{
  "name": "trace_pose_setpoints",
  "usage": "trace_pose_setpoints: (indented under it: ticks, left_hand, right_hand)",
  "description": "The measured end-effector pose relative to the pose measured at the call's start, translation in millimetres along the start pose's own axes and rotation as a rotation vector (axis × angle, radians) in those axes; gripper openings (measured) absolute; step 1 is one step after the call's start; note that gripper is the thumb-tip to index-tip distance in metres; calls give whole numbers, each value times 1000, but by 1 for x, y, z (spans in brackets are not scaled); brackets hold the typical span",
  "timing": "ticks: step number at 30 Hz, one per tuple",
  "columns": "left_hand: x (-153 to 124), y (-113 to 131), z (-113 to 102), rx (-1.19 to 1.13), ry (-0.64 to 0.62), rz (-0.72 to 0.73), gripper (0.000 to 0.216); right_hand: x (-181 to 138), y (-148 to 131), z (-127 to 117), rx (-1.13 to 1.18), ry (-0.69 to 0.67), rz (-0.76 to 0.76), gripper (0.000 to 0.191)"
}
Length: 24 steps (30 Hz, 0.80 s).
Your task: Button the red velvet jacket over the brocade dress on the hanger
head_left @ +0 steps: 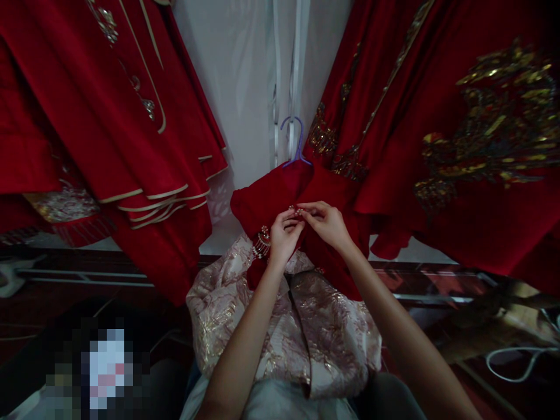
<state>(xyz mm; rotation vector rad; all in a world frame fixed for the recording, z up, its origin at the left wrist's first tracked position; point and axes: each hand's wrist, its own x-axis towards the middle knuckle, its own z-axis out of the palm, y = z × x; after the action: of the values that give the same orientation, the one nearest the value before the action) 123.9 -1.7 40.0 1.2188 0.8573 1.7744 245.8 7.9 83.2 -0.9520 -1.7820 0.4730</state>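
A small red garment (266, 189) hangs in front of me on a purple hanger (300, 140). My left hand (285, 233) pinches the front edge of the garment near its middle. Fingertips of my right hand (326, 221) meet it there, closed on a small beaded ornament (299, 212); whether this is a button or a trim cannot be made out. Just left of my left hand, a beaded tassel ornament (261, 242) dangles on the red cloth. Below both hands lies a bunched pale brocade cloth (236, 315) with a gold pattern, over my lap.
Red garments with pale piping (144, 146) hang at the left. More red garments with gold sequins (503, 128) hang at the right. Behind is a pale wall (227, 70). A white cable loop (511, 373) lies at the lower right, and a low metal bar (91, 278) runs at left.
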Motion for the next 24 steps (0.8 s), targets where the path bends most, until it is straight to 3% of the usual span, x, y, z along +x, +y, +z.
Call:
trace_pose_setpoints:
  ticks: [4,10,20,24]
  left_hand:
    - [2,1,-1,2,13,-16,37]
    - [3,3,-2,39,42,29,17]
    - [0,7,0,175,55,152,22]
    - [-1,13,1,150,49,137,20]
  right_hand:
    - [0,1,1,-18,20,0,27]
    - [0,1,0,39,24,2,26]
    - [1,-1,-5,69,-39,-17,25]
    - [1,-4,-8,80,-38,-27,25]
